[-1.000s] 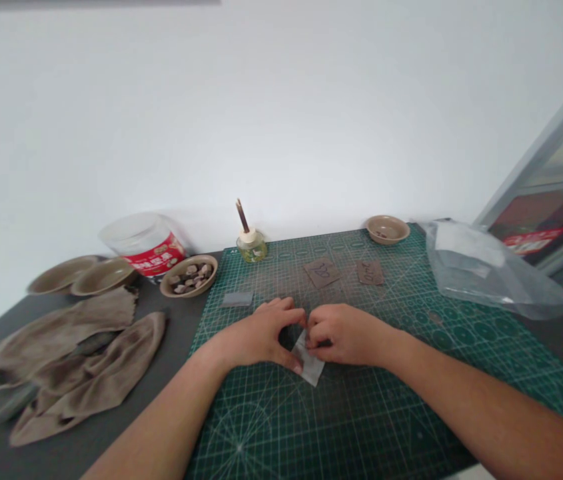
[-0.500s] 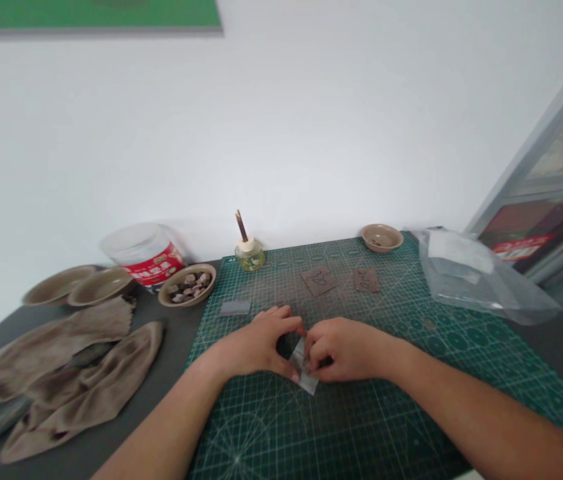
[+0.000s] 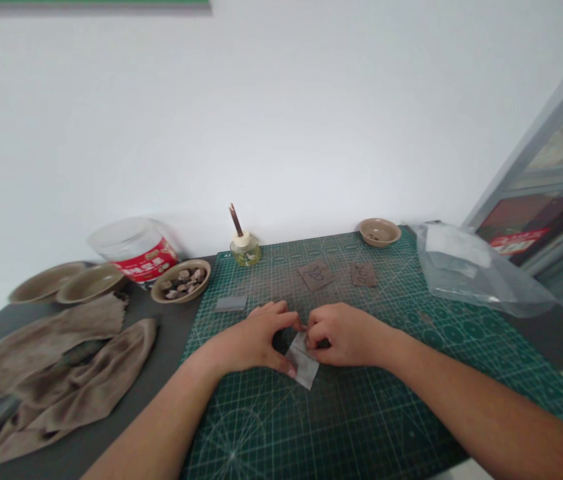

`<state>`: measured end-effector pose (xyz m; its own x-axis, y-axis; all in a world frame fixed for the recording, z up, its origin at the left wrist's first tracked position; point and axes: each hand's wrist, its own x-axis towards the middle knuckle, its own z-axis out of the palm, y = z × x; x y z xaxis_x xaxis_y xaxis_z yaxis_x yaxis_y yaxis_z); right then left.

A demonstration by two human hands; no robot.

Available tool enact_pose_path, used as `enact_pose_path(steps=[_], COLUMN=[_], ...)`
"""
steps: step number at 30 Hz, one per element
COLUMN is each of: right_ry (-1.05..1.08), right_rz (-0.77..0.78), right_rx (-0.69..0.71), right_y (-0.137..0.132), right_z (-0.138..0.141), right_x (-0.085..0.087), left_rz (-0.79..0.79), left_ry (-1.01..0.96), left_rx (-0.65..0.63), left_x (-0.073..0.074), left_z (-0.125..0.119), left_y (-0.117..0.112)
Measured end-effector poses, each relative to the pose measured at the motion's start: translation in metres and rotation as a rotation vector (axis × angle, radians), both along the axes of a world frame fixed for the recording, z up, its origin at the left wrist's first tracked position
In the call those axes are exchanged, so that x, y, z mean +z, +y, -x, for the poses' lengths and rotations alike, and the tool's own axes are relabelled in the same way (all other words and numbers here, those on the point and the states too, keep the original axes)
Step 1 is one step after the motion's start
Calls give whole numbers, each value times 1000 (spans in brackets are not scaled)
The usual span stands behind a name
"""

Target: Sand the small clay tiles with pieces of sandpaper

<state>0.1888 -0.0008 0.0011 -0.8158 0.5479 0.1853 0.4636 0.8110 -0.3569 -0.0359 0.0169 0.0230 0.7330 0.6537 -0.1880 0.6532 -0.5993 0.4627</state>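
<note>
A small grey piece of sandpaper (image 3: 306, 369) lies tilted on the green cutting mat (image 3: 261, 417). My left hand (image 3: 264, 339) curves in a C around its left side and pins it down, thumb on the near left edge and index fingertip at the far corner. On the sheet's upper right part, my right hand (image 3: 338, 335) is closed in a pinch, its fingertips pressed to the surface. Whatever small thing those fingers hold is hidden. Another grey strip (image 3: 231, 304) lies to the left, beyond my left hand.
Two brown sandpaper squares with handwritten numbers (image 3: 315, 275) lie further back. A bowl of small stones (image 3: 181, 293), a plastic tub (image 3: 136, 250) and a brown cloth (image 3: 91, 387) are left. A reed bottle (image 3: 245, 252), small bowl (image 3: 380, 232) and clear bag (image 3: 476, 267) stand behind and right.
My right hand has shifted slightly up the sheet, so more of the sandpaper shows. My left hand keeps its hold. The camera view has tilted down a little.
</note>
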Motion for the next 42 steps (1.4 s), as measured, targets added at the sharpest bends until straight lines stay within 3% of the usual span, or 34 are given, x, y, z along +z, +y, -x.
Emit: enact_pose_path(steps=[4, 8, 13, 18, 23, 27, 34, 42], right_ry=[-5, -42, -36, -48, -20, -27, 12, -19], right_rz=[-25, -65, -19, -56, -16, -29, 42, 16], right_rx=[102, -26, 93, -28, 89, -39, 90, 2], right_y=[-2, 0, -2, -3, -5, -2, -7, 0], right_z=[5, 3, 4, 4, 5, 3, 8, 1], right_x=[0, 2, 3, 4, 4, 5, 2, 4], left_rz=[-2, 3, -4, -2, -7, -3, -10, 14], left_ry=[34, 22, 20, 2, 11, -3, 32, -12], left_rx=[11, 10, 11, 9, 13, 5, 22, 11], left_x=[1, 2, 1, 0, 0, 0, -3, 0], left_z=[0, 0, 0, 0, 0, 0, 1, 0], left_y=[0, -1, -1, -1, 0, -1, 0, 0])
